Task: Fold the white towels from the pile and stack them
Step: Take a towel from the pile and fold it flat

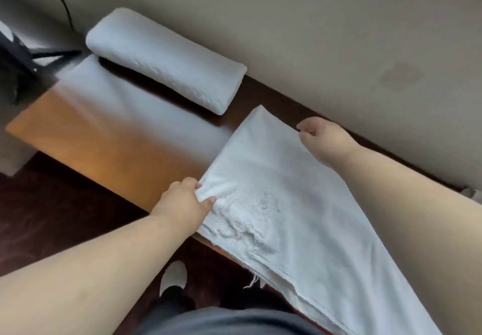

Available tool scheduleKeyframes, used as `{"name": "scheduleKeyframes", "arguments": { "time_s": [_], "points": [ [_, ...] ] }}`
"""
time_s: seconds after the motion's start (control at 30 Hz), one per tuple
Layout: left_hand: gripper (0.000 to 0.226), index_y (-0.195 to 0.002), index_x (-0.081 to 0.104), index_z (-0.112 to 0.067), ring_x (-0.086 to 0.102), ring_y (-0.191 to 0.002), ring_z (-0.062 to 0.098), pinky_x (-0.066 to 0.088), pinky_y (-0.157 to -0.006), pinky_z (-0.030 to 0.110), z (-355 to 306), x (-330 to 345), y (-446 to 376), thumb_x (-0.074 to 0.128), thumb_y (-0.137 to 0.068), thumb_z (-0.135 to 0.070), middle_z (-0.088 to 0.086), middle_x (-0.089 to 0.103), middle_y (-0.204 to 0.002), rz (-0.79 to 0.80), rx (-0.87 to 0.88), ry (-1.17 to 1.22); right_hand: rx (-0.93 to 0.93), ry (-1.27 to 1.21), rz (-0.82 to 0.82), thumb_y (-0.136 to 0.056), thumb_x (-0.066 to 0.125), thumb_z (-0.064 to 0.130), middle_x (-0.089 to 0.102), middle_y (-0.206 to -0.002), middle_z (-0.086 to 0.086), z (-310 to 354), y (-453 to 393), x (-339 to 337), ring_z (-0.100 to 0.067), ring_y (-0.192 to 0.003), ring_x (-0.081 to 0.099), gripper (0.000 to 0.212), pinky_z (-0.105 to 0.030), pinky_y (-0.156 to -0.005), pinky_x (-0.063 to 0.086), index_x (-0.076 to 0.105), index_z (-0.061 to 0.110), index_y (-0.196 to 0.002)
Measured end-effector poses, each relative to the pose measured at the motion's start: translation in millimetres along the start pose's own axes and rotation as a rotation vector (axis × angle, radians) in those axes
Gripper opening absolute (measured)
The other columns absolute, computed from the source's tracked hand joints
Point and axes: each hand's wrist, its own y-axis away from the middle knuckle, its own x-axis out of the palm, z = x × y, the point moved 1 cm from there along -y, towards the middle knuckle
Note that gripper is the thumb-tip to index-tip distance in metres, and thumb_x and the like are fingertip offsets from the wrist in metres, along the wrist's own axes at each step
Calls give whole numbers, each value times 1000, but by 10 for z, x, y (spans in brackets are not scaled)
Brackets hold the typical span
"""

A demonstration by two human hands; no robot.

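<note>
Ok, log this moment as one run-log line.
stage: folding | left hand: pinches towel edge | right hand: pinches far edge | folded towel: on table

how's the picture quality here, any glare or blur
Head view: strong glare washes out the tabletop beside the folded towel; the whole frame is soft, wide-angle lines lean; the towel being folded shows weave near the left hand; right hand edges smear.
</note>
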Motion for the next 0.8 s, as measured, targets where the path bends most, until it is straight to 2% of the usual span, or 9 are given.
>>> {"name": "scheduleKeyframes", "arguments": {
  "time_s": [0.07,0.17,0.27,0.37,0.47,0.5,0.57,0.63,0.8],
  "points": [
    [55,-128,42,-26,58,-74,13,44,-53,28,50,107,10,59,-86,-57,-5,54,-99,-54,-76,110,2,-26,66,-93,56,43,58,-135,1,232,-490,216,-22,-121,55,50,-30,-96,45,50,26,-139],
    [49,-130,44,-25,58,-71,11,39,-51,26,89,210,7,56,-90,-53,-4,59,-97,-41,-126,192,94,81,198,-90,59,54,51,-142,-7,352,-911,528,-31,-124,52,70,-42,-100,47,38,18,-147],
    [47,-133,45,-28,59,-73,12,43,-56,26,49,256,8,53,-93,-51,-4,52,-112,-30,-126,242,40,141,139,-93,54,51,55,-127,-9,381,-1124,674,-30,-110,56,50,-41,-91,49,52,16,-130],
    [41,-129,46,-29,59,-71,11,45,-56,26,-64,247,-51,53,-94,-47,-6,49,-112,-72,-110,301,-18,61,106,-95,53,46,60,-120,-6,530,-1342,670,-22,-96,56,32,-35,-84,46,54,20,-114],
    [38,-129,45,-26,57,-73,12,42,-57,27,-119,133,-221,53,-95,-41,-4,53,-109,-135,-107,302,-57,63,121,-96,54,44,56,-137,-7,788,-1585,664,-29,-117,55,48,-34,-95,43,50,17,-136],
    [36,-127,45,-26,56,-70,12,39,-54,27,-91,77,-284,53,-95,-40,-4,55,-102,-153,-124,302,-65,72,126,-96,53,42,56,-137,-9,884,-1658,684,-31,-119,55,50,-33,-93,44,49,16,-138],
    [28,-119,47,-27,53,-62,12,34,-49,26,21,-27,-406,54,-94,-37,-3,57,-85,-167,-168,314,-86,86,114,-96,51,38,61,-128,-14,1055,-1794,742,-33,-110,58,41,-32,-81,40,55,13,-129],
    [19,-110,48,-29,53,-58,13,34,-49,25,130,-116,-497,56,-93,-36,-4,57,-73,-169,-205,359,-109,72,97,-97,50,34,63,-121,-15,1208,-1886,793,-32,-101,58,36,-32,-78,38,57,12,-124],
    [16,-108,52,-29,57,-64,11,37,-50,24,367,-311,-636,54,-92,-29,-5,61,-74,-220,-216,357,-174,129,88,-96,52,39,64,-119,-15,1495,-2023,894,-32,-99,59,38,-32,-76,39,60,10,-119]
  ]
}}
